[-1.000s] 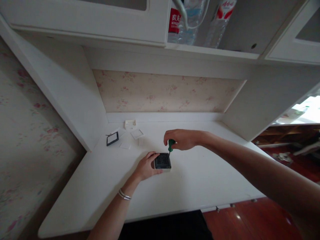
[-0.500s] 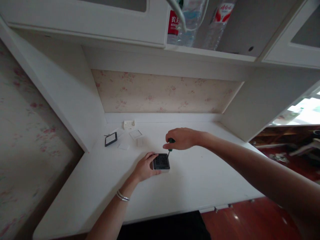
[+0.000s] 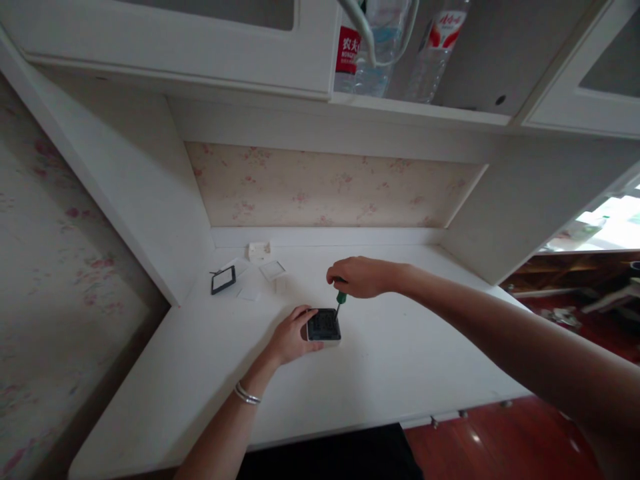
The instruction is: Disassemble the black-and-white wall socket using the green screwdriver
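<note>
My left hand (image 3: 294, 337) grips the left side of a small square device (image 3: 324, 325) with a black top and a white lower edge, resting on the white desk. Its thumb and fingers hold it from opposite sides. Closed around the green handle of a screwdriver (image 3: 341, 298) is my right hand (image 3: 356, 276), just above the device. The screwdriver stands slightly tilted, and its tip meets the black top near the right-hand edge. What lies under the tip is too small to make out.
On the desk (image 3: 400, 360) at the back left lie a black frame (image 3: 223, 280), a thin white frame (image 3: 273, 270), a white plastic box (image 3: 259, 251) and small white pieces. Overhead, a shelf holds plastic bottles (image 3: 433, 57) and a hanging pale cable (image 3: 367, 37).
My right hand has turned a little on the screwdriver handle, its fingers now curled over the top. The device and my left hand stay in place; the view has shifted slightly.
</note>
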`<state>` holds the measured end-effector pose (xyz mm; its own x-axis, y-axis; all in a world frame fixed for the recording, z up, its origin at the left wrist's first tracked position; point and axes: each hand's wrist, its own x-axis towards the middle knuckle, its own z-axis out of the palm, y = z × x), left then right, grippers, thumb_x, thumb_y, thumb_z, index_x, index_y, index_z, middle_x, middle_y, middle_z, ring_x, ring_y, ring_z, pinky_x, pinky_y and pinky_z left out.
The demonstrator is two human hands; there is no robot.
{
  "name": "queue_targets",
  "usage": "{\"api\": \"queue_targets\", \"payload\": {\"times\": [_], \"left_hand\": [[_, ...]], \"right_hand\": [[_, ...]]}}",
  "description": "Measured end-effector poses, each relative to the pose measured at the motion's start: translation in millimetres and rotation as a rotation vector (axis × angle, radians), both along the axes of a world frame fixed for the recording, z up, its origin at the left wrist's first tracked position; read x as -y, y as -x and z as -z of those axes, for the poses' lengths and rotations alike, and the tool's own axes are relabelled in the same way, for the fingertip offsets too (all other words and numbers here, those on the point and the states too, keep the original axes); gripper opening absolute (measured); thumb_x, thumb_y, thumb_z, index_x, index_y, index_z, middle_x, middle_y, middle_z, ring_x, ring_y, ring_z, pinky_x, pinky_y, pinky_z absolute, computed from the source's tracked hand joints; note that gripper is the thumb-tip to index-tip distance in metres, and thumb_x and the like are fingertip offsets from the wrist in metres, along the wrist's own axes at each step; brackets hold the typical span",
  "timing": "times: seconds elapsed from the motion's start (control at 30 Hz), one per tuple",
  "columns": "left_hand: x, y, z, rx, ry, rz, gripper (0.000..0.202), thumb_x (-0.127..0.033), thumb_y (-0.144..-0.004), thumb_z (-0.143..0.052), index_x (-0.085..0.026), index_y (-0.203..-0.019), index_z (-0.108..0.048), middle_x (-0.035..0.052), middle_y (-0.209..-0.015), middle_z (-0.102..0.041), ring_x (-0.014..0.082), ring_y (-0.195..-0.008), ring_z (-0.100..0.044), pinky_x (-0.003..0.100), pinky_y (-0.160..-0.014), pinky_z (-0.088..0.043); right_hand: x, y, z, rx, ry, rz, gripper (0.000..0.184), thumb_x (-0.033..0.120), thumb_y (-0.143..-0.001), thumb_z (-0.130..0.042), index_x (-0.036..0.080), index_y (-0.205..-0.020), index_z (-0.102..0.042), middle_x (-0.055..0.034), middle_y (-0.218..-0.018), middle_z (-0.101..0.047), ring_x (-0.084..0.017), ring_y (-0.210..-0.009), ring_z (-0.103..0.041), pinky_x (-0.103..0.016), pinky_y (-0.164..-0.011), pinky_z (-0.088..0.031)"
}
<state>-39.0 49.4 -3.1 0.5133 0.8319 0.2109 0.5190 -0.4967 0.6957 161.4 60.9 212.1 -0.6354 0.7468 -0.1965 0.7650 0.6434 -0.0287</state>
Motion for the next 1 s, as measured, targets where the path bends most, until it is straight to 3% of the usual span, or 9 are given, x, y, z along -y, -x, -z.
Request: {"api": "queue_targets", "payload": {"times": [0.13,0.23,0.3,0.4,0.57,0.63,0.73,0.9,1.0], "left_hand": [[0.0,0.3,-0.8,0.006,0.012,0.008,0.077,-0.046,-0.059,-0.077,-0.026,-0.129,-0.05,0.006,-0.135,-0.044,0.026,-0.121,-0.046,0.036,-0.105,-0.037],[0.1,0.2,-1.4,0.005,-0.004,0.01,0.077,-0.045,-0.06,-0.077,-0.025,-0.129,-0.049,0.0063,-0.134,-0.044,0.0252,-0.12,-0.047,0.036,-0.105,-0.037],[0.0,0.1,-1.0,0.006,-0.009,0.011,0.077,-0.044,-0.06,-0.077,-0.025,-0.129,-0.049,0.0065,-0.134,-0.044,0.0247,-0.12,-0.047,0.035,-0.104,-0.037],[-0.1,0.3,-0.1,0.011,-0.01,0.012,0.077,-0.043,-0.059,-0.078,-0.026,-0.129,-0.05,0.0066,-0.134,-0.045,0.025,-0.121,-0.046,0.035,-0.105,-0.037],[0.2,0.7,-0.3,0.026,-0.017,0.006,0.076,-0.044,-0.059,-0.078,-0.026,-0.128,-0.051,0.0067,-0.133,-0.046,0.0254,-0.12,-0.047,0.035,-0.105,-0.037],[0.3,0.9,-0.5,0.027,-0.013,0.011,0.076,-0.044,-0.059,-0.078,-0.027,-0.128,-0.051,0.006,-0.133,-0.046,0.0253,-0.12,-0.047,0.035,-0.104,-0.038],[0.0,1.1,0.2,0.025,0.001,0.012,0.077,-0.044,-0.059,-0.078,-0.027,-0.129,-0.05,0.0056,-0.134,-0.045,0.0254,-0.121,-0.047,0.035,-0.105,-0.037],[-1.1,1.4,2.4,0.016,0.0,0.0,0.078,-0.046,-0.059,-0.077,-0.026,-0.129,-0.05,0.0063,-0.135,-0.043,0.0255,-0.122,-0.045,0.036,-0.106,-0.036],[-1.2,1.7,2.8,0.017,-0.011,0.013,0.077,-0.046,-0.06,-0.077,-0.026,-0.129,-0.05,0.0061,-0.135,-0.043,0.0245,-0.122,-0.046,0.035,-0.105,-0.037]], "right_hand": [[0.2,-0.8,-0.7,-0.01,0.082,-0.046,0.041,0.028,-0.071,-0.064,0.018,-0.111,-0.057,-0.0108,-0.11,-0.059,-0.02,-0.088,-0.059,-0.027,-0.071,-0.043],[1.6,1.1,-0.5,0.051,-0.044,0.032,0.033,0.042,-0.083,-0.051,0.016,-0.1,-0.062,-0.0123,-0.098,-0.063,-0.023,-0.084,-0.06,-0.032,-0.071,-0.043],[1.5,2.1,-0.8,0.061,-0.064,0.017,0.03,0.033,-0.089,-0.04,0.016,-0.096,-0.063,-0.0124,-0.093,-0.064,-0.023,-0.086,-0.06,-0.032,-0.073,-0.042],[0.0,1.4,-2.3,0.025,0.029,-0.091,0.026,0.019,-0.08,-0.052,0.017,-0.105,-0.06,-0.0109,-0.105,-0.061,-0.02,-0.09,-0.059,-0.028,-0.075,-0.041],[-1.9,0.6,-2.1,0.076,-0.03,0.044,0.032,0.041,-0.083,-0.052,0.017,-0.1,-0.063,-0.0116,-0.096,-0.063,-0.024,-0.083,-0.06,-0.031,-0.07,-0.042],[-2.4,0.3,-1.1,0.065,-0.049,0.034,0.031,0.036,-0.089,-0.041,0.017,-0.095,-0.064,-0.0115,-0.092,-0.065,-0.024,-0.086,-0.06,-0.032,-0.072,-0.042],[-2.7,-0.9,-0.3,0.01,0.015,-0.061,0.027,0.024,-0.08,-0.053,0.018,-0.105,-0.06,-0.0103,-0.104,-0.063,-0.02,-0.09,-0.059,-0.028,-0.075,-0.042],[-1.3,-0.1,-1.7,0.031,0.003,0.04,0.032,0.041,-0.087,-0.044,0.018,-0.097,-0.063,-0.0116,-0.092,-0.066,-0.023,-0.082,-0.06,-0.031,-0.07,-0.041],[-0.1,0.6,-4.2,-0.01,0.043,-0.011,0.027,0.025,-0.085,-0.045,0.019,-0.106,-0.06,-0.0109,-0.101,-0.065,-0.021,-0.087,-0.06,-0.03,-0.071,-0.041]]}}
